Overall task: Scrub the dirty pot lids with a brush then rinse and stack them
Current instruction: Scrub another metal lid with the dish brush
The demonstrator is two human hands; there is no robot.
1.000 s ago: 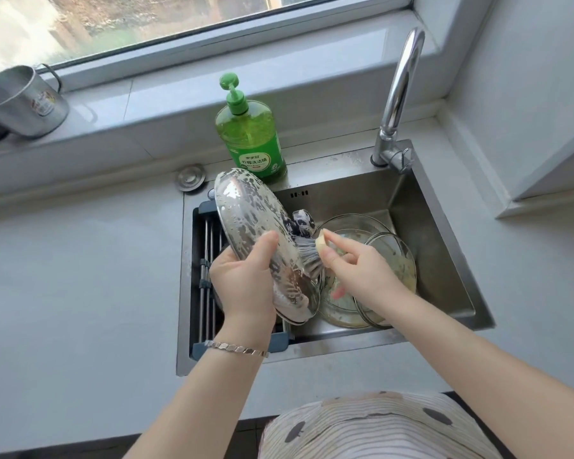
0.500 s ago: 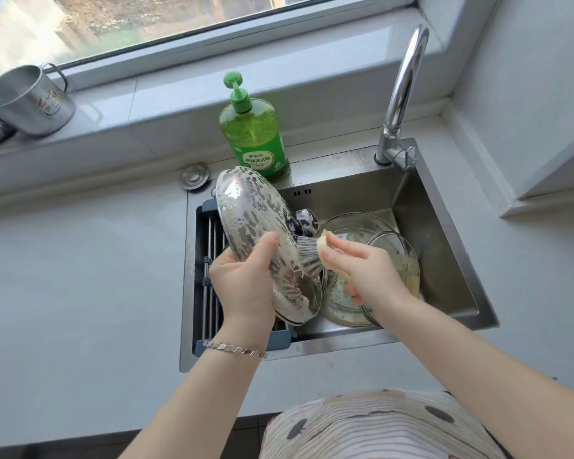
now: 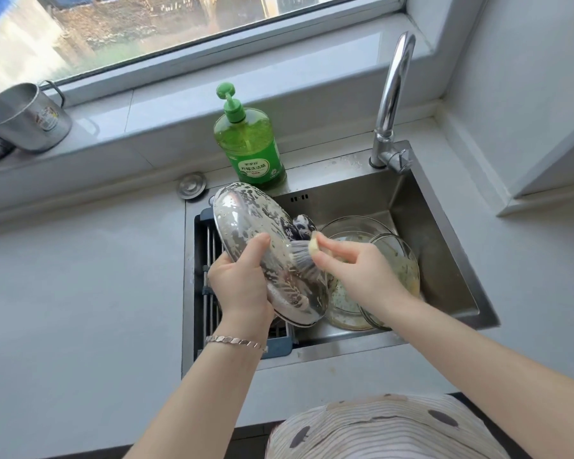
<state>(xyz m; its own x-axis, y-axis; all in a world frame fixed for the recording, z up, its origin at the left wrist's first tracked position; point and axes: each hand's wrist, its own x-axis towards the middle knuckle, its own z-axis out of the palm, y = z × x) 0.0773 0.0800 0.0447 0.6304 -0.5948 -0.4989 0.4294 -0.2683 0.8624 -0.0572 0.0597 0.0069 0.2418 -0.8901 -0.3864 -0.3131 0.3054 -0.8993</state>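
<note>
My left hand grips a steel pot lid by its near edge and holds it tilted over the sink. Soap foam streaks the lid's shiny face, and its dark knob shows behind. My right hand grips a brush by its pale handle, bristles pressed against the lid's face near its middle. Two dirty glass lids lie overlapping on the sink floor to the right, partly hidden by my right hand.
A green dish soap bottle stands behind the sink, with a chrome tap to its right. A drying rack spans the sink's left side. Metal mugs sit on the windowsill. A round metal cap lies on the counter.
The brush has slid a little up and down across the lid's face. The lid stays tilted in my left hand. The camera view has shifted slightly.
</note>
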